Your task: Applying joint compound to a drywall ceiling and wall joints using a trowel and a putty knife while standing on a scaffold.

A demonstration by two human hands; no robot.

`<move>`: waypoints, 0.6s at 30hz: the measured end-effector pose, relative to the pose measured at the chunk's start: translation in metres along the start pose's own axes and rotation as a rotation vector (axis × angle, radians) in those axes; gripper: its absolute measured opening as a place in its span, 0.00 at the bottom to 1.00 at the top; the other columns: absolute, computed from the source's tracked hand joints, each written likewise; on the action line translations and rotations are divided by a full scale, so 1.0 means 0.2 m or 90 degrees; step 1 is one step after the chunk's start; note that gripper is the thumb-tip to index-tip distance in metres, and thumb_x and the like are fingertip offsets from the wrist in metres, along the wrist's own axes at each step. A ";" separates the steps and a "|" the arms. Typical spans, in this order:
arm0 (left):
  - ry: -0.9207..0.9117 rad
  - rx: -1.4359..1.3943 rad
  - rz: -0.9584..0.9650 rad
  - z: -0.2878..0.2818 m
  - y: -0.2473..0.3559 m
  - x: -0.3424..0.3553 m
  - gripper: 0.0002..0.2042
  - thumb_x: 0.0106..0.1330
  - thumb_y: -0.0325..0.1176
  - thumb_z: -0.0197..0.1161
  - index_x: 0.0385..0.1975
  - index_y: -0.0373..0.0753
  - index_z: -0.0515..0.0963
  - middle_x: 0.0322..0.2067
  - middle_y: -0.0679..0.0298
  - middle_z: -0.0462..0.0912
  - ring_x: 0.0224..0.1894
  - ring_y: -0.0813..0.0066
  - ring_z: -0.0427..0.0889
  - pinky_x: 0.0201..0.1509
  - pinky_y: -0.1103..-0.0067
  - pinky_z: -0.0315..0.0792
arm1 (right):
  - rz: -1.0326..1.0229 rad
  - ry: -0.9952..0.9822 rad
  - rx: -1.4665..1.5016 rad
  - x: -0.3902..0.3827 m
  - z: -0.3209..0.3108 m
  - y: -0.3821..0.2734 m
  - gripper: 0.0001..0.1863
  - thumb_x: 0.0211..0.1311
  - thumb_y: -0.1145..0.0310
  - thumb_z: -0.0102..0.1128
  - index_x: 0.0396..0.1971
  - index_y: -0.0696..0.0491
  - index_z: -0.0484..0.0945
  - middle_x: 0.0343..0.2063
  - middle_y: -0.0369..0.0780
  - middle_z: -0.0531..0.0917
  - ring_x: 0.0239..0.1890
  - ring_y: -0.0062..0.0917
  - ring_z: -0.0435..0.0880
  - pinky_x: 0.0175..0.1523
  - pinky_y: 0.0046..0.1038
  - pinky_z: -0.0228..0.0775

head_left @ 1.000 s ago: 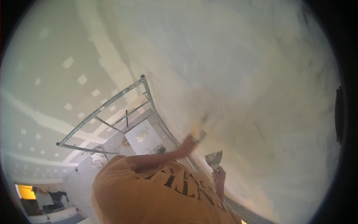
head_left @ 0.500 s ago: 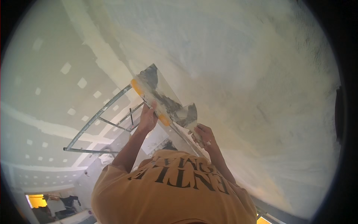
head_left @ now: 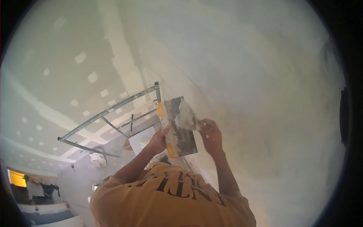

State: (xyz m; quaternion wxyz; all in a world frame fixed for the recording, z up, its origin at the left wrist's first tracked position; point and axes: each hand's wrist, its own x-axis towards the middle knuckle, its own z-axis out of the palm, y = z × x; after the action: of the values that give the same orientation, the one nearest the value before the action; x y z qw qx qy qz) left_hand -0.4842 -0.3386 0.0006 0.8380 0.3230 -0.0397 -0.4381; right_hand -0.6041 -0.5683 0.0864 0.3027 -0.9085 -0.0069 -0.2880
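Observation:
My left hand point(head_left: 157, 142) is closed around the back edge of a wide plastering knife point(head_left: 188, 144). Its metal blade carries grey smears of compound, and orange end pieces show at either side of my grip. A smaller putty knife point(head_left: 185, 117), its blade coated with pale compound, lies across the wide blade's face, touching or just above it; I cannot tell which. My right hand point(head_left: 211, 138) grips this smaller knife, its handle mostly hidden by the fingers. Both tools are in front of my chest, near the smeared wall.
A large plastered wall point(head_left: 272, 113) fills the right side. At left, plasterboard point(head_left: 45, 94) has filled joints and spots. A metal scaffold frame point(head_left: 107, 110) stands just left of the wide knife. A white bag point(head_left: 98, 159) is below it, and hung clothes point(head_left: 49, 192) appear at lower left.
The wide knife has swung more upright and shifted right and down. The putty knife has moved from its lower end onto the middle of its face. The view has turned slightly.

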 end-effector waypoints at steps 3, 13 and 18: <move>-0.012 -0.044 -0.031 -0.10 0.13 0.06 0.24 0.74 0.44 0.59 0.65 0.40 0.67 0.54 0.60 0.81 0.56 0.64 0.81 0.64 0.64 0.74 | -0.086 0.007 -0.168 -0.07 0.16 0.10 0.24 0.59 0.78 0.64 0.56 0.46 0.82 0.45 0.44 0.78 0.43 0.41 0.80 0.46 0.39 0.75; 0.128 0.493 0.400 -0.85 0.98 0.99 0.25 0.75 0.39 0.60 0.66 0.38 0.63 0.53 0.61 0.76 0.54 0.70 0.76 0.59 0.67 0.74 | 0.349 -0.053 0.042 -0.65 0.60 0.51 0.18 0.59 0.68 0.67 0.49 0.56 0.84 0.33 0.46 0.81 0.36 0.37 0.80 0.44 0.35 0.73; 0.195 0.452 0.512 -1.00 1.32 1.77 0.22 0.75 0.36 0.59 0.65 0.34 0.67 0.47 0.61 0.80 0.49 0.71 0.78 0.57 0.76 0.71 | 0.581 -0.108 0.063 -0.92 0.75 0.53 0.21 0.58 0.64 0.68 0.51 0.58 0.83 0.36 0.45 0.85 0.35 0.28 0.82 0.44 0.31 0.74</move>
State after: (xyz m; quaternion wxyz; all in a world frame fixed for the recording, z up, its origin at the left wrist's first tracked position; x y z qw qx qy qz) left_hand -0.0106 -0.3980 -0.0822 0.7750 0.6049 -0.1829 0.0082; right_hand -0.6601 -0.5410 -0.1664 0.4400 -0.8235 0.3547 -0.0494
